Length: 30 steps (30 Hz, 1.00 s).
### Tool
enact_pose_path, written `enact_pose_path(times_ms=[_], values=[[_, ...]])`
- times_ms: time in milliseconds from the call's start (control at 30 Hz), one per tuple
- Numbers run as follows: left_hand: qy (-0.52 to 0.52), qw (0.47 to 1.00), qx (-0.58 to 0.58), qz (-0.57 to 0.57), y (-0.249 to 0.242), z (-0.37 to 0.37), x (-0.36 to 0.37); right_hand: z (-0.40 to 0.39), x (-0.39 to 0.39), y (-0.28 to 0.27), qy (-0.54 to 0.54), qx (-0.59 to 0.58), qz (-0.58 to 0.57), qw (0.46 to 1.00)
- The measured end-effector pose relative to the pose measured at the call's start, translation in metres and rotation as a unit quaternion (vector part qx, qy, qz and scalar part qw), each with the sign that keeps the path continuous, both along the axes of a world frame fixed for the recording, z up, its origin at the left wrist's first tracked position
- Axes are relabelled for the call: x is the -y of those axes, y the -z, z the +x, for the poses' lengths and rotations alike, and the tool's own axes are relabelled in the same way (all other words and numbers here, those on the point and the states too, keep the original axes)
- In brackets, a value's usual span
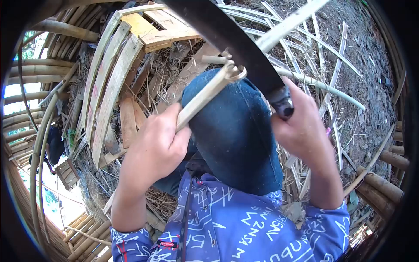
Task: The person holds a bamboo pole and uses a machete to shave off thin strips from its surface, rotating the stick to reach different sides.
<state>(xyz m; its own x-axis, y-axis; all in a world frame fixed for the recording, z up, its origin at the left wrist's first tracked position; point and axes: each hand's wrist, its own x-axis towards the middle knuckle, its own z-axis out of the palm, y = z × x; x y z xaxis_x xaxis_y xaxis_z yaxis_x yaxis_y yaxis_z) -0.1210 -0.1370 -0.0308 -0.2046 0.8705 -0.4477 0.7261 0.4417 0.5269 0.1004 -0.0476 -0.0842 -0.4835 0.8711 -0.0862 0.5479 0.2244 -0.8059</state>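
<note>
Bamboo slats [104, 83] stacked curved at far left over littered ground [371, 65]. Left hand [155, 146] next, fingers [176, 144] curled tight round a thin bamboo strip [205, 94], its far end split against a long dark blade [227, 35]. Blue-clad knee [235, 131] beneath as rest. Right hand [301, 126] fisted round the blade's handle [281, 102], blade across the strip tip. Splitting or paring apparently under way; next likely needing steady blade pressure along the grain, strip held firm.
</note>
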Motion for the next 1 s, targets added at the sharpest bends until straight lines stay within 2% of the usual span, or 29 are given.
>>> enact_pose_path(times_ms=[33, 67, 133, 167, 200, 267, 333, 400, 467, 533, 567, 600, 667, 700, 800, 867, 933, 1000], values=[[0.008, 1.000, 0.004, 0.015, 0.000, -0.002, 0.000, 0.004, -0.007, 0.006, -0.006, -0.014, 0.050, 0.999], [0.013, 0.999, 0.011, 0.027, 0.001, -0.002, 0.003, 0.006, -0.016, -0.012, -0.007, 0.051, 0.008, 0.999], [0.014, 1.000, -0.001, 0.018, 0.004, -0.001, 0.004, 0.000, -0.027, -0.031, 0.045, 0.080, -0.143, 0.985], [0.020, 1.000, -0.016, 0.012, 0.004, 0.000, 0.004, 0.002, -0.012, -0.016, 0.040, 0.067, -0.040, 0.996], [0.021, 1.000, -0.018, 0.014, 0.003, -0.001, 0.003, -0.003, -0.001, -0.009, -0.004, -0.042, -0.040, 0.998], [0.017, 1.000, -0.003, 0.008, 0.001, -0.001, 0.004, 0.009, -0.011, 0.007, -0.022, -0.005, 0.064, 0.998], [0.009, 1.000, -0.003, 0.012, 0.004, 0.001, 0.001, 0.004, -0.029, -0.026, 0.038, 0.083, -0.162, 0.982], [-0.003, 1.000, -0.007, 0.019, 0.005, 0.000, 0.004, -0.003, -0.008, -0.024, 0.048, 0.059, -0.128, 0.989], [0.003, 0.999, 0.005, 0.031, 0.005, -0.003, 0.005, -0.001, -0.002, -0.004, -0.043, 0.009, 0.033, 0.998], [0.004, 1.000, 0.009, 0.026, 0.005, 0.000, 0.002, 0.003, -0.019, -0.015, -0.003, 0.056, -0.072, 0.996], [-0.001, 1.000, 0.011, 0.026, 0.005, 0.000, 0.002, -0.003, -0.023, -0.024, 0.026, 0.052, -0.160, 0.985], [-0.005, 1.000, 0.012, 0.023, 0.006, 0.000, 0.005, -0.004, -0.018, -0.021, 0.022, 0.054, -0.162, 0.985], [0.011, 1.000, -0.010, 0.014, 0.006, 0.000, 0.006, -0.005, -0.004, -0.010, -0.002, -0.041, -0.072, 0.997], [0.013, 1.000, -0.010, 0.016, 0.005, 0.000, 0.004, -0.003, -0.001, -0.005, -0.047, 0.023, -0.012, 0.999], [-0.021, 0.999, 0.032, 0.025, 0.004, 0.003, 0.001, -0.004, -0.016, -0.003, -0.015, 0.023, -0.037, 0.999], [-0.021, 1.000, 0.020, -0.004, 0.003, 0.002, 0.002, -0.012, -0.018, -0.023, 0.067, 0.017, -0.157, 0.985], [-0.014, 1.000, 0.012, -0.001, 0.002, 0.000, 0.001, -0.010, -0.015, -0.014, 0.035, 0.006, -0.095, 0.995], [-0.008, 1.000, 0.006, 0.008, 0.002, -0.001, 0.001, -0.011, -0.003, 0.004, 0.012, -0.071, -0.042, 0.997]])
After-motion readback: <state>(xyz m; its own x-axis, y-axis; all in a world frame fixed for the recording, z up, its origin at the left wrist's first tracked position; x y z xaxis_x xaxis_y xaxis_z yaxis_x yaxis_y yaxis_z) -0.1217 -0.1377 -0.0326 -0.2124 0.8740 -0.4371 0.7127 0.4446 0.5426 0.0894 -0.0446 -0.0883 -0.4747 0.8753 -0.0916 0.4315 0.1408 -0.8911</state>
